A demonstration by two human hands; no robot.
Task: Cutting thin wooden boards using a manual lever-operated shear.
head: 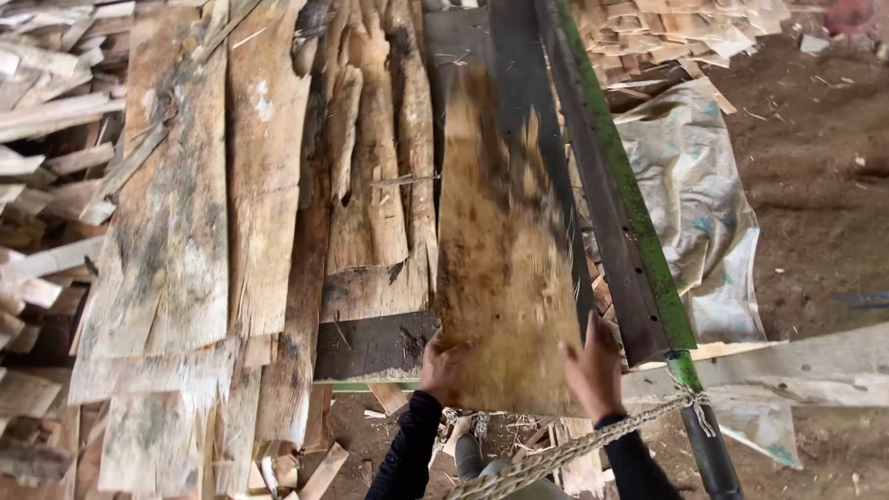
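A thin, stained sheet of wood veneer (505, 268) is held by both hands at its near end, over the right part of a rack of boards. Its long axis runs away from the person, near end low at the hands and far end blurred up toward the dark plank (505, 65) beyond it.

The left hand (441, 368) grips the near left corner of the sheet, fingers curled under its edge and thumb side up; the black sleeve (407, 454) comes up from below. The right hand (593, 368) clasps the near right edge, fingers pressed together and wrapped onto the sheet's face, wrist bent upward.

Just right of the sheet a long metal rail (616, 185) with a green edge runs diagonally from the top down to the lower right, ending in a dark post (711, 454) tied with a twisted rope (556, 454). Left of the sheet lie more rough veneer sheets (269, 185) side by side, touching and overlapping, one with a dark near end (375, 347). Loose offcuts (42, 157) are heaped along the far left edge. Right of the rail, a crumpled woven sack (694, 194) lies on the dirt ground (815, 213).
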